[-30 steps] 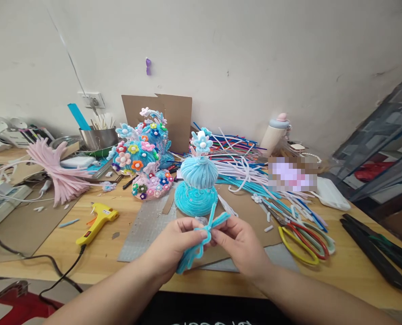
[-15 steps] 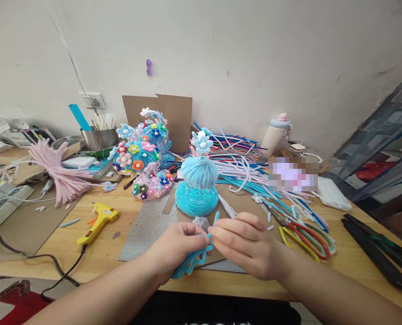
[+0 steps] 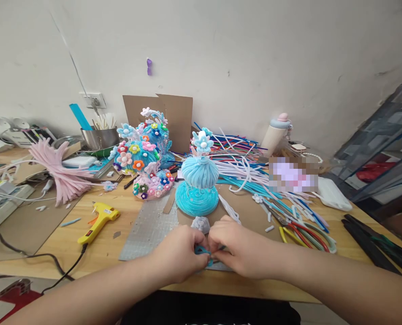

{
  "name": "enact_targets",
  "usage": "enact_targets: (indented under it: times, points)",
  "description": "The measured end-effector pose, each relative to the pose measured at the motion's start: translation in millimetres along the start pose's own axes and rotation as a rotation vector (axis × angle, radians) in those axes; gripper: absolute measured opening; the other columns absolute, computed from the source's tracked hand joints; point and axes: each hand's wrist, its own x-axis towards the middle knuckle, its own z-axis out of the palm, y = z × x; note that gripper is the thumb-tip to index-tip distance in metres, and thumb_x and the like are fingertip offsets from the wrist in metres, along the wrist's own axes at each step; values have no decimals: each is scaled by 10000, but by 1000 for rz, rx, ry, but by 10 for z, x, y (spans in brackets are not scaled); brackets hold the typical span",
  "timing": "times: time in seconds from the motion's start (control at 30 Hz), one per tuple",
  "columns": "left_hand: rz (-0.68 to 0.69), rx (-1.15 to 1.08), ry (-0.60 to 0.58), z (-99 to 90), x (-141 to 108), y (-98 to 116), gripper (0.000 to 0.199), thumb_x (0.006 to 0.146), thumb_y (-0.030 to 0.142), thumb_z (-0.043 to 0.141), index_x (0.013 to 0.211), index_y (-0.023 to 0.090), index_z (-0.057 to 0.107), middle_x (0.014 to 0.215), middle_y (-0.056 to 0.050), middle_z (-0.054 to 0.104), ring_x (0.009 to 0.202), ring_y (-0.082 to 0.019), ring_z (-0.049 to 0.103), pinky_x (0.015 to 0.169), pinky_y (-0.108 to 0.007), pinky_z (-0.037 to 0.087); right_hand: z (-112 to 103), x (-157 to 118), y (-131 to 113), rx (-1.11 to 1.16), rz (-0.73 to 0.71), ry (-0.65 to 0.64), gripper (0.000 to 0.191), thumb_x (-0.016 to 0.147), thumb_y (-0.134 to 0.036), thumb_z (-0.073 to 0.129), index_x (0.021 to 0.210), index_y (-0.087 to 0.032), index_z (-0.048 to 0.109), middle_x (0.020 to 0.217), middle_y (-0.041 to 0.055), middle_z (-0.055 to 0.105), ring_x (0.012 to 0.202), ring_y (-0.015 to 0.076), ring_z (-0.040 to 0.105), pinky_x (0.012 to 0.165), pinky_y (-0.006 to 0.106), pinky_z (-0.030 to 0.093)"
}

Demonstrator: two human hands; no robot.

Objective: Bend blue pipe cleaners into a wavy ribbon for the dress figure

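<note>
Fingers [image 3: 211, 246] around blue pipe cleaner [image 3: 201, 250]

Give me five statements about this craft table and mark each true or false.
1. Both hands, left hand and right hand, pinch one light blue fuzzy pipe cleaner. True.
2. The yellow plastic glue gun lies left of the hands. True.
3. The light blue pipe-cleaner gourd lies tipped on its side. False: it stands upright.
4. The scissors with yellow and red handles are in the right hand. False: they lie on the table.
5. The bundle of pink pipe cleaners lies at the table's right end. False: left.
</note>
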Motion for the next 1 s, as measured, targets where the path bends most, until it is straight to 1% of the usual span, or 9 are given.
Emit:
enact_targets:
  times: [0.17, 0.3, 0.4, 0.47, 0.53, 0.6, 0.73, 0.87, 1.0]
  points:
    - [226, 279, 42, 22, 12, -2, 96, 706, 209, 609, 682, 205, 702, 670, -39, 700, 664, -206, 598, 652, -283, 408, 149, 59, 117, 306, 345, -94, 79, 678, -166, 648, 706, -173, 574, 711, -6, 615, 664, 144, 546, 580, 233, 393]
    - [336, 445, 11, -8, 49, 29, 113, 685, 149, 619, 710, 221, 703, 676, -16, 707, 654, -198, 611, 731, -322, 412, 193, 72, 165, 403, 376, -152, 63, 698, -214, 612, 743, -170, 614, 705, 2, 633, 644, 149, 552, 559, 232, 391]
    - [413, 486, 43, -168, 9, 97, 82, 711, 174, 638, 736, 225, 697, 669, -1, 696, 670, -191, 616, 808, -359, 395, 193, 50, 161, 537, 371, -132, 133, 736, -185, 520, 628, -165, 597, 645, 7, 637, 615, 146, 559, 583, 245, 406]
    - [433, 452, 187, -340, -62, 122, 129, 706, 249, 686, 829, 211, 685, 798, -24, 708, 820, -224, 618, 927, -411, 334, 200, 27, 155, 708, 399, -72, 161, 746, -207, 515, 601, -166, 573, 607, 5, 625, 592, 142, 559, 600, 252, 423]
    - [376, 315, 436, -505, -140, 93, 309, 728, 345, 686, 1010, 227, 645, 1013, -47, 684, 999, -253, 570, 995, -444, 272, 222, -3, 147, 881, 424, -9, 160, 757, -252, 530, 630, -165, 573, 581, -1, 610, 573, 136, 554, 616, 259, 433]
    - [222, 50, 639, -599, -188, 1, 228, 819, 362, 577, 987, 220, 636, 1025, -58, 668, 992, -235, 567, 911, -395, 368, 265, -43, 130, 966, 427, 48, 167, 766, -284, 544, 657, -162, 579, 562, -7, 595, 561, 130, 540, 624, 259, 425]
    - [3, -407, 453, -519, -159, -254, 272, 809, 388, 565, 992, 192, 612, 877, -42, 665, 757, -184, 587, 650, -275, 440, 386, -127, 64, 952, 413, 128, 198, 771, -290, 555, 618, -165, 540, 550, -7, 572, 551, 124, 504, 597, 250, 383]
    - [-45, -547, 239, -330, -90, -425, 225, 778, 378, 612, 723, 159, 607, 620, 16, 565, 564, -116, 486, 538, -218, 368, 486, -170, 6, 893, 421, 200, 199, 775, -257, 534, 598, -170, 509, 545, -13, 533, 547, 122, 468, 571, 246, 360]
    - [-102, -656, 228, -230, -66, -500, 264, 782, 403, 611, 693, 157, 580, 548, 40, 510, 498, -92, 420, 503, -208, 319, 561, -182, 9, 885, 425, 281, 196, 807, -267, 503, 637, -170, 512, 576, -19, 506, 571, 126, 476, 582, 247, 378]
